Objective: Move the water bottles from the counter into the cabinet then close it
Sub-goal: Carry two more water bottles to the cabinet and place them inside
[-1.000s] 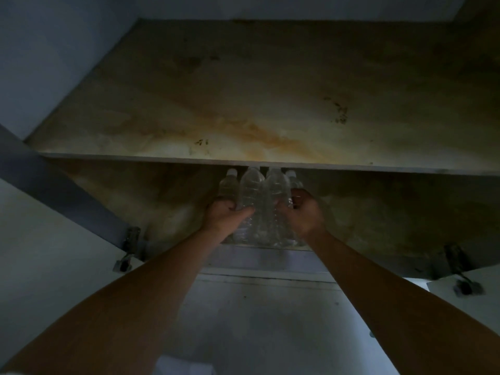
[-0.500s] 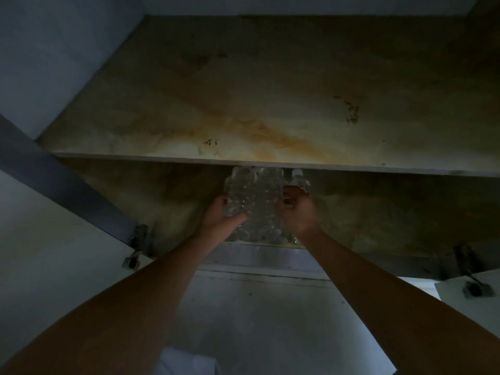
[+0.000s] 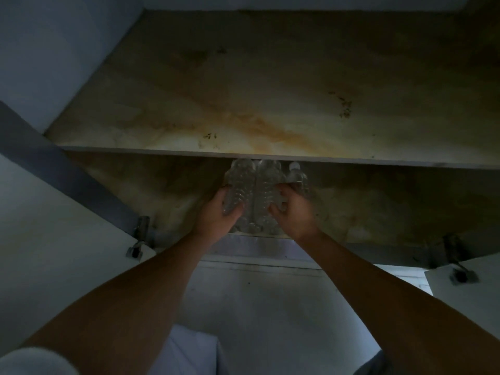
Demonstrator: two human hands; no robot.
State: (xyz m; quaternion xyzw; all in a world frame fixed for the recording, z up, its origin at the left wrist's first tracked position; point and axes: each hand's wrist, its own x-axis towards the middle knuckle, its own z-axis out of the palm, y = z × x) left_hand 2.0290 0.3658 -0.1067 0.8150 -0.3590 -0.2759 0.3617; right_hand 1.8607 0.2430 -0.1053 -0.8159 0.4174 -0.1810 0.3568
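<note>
reaching up from below, two bare arms lead into an open cabinet [image 3: 378,212]. the left hand [image 3: 216,212] curls round one clear bottle and the right hand [image 3: 293,212] round its neighbour. the water bottles [image 3: 254,190] stand touching at the front lip of the lower shelf [image 3: 378,250]. thin ribbed plastic likely dents and slips, so the ribbed middle seems the best hold. behind them, a capped bottle [image 3: 296,174] stands under the upper shelf [image 3: 270,155]. a second ago a fourth cap showed rear left; now it is hidden.
</note>
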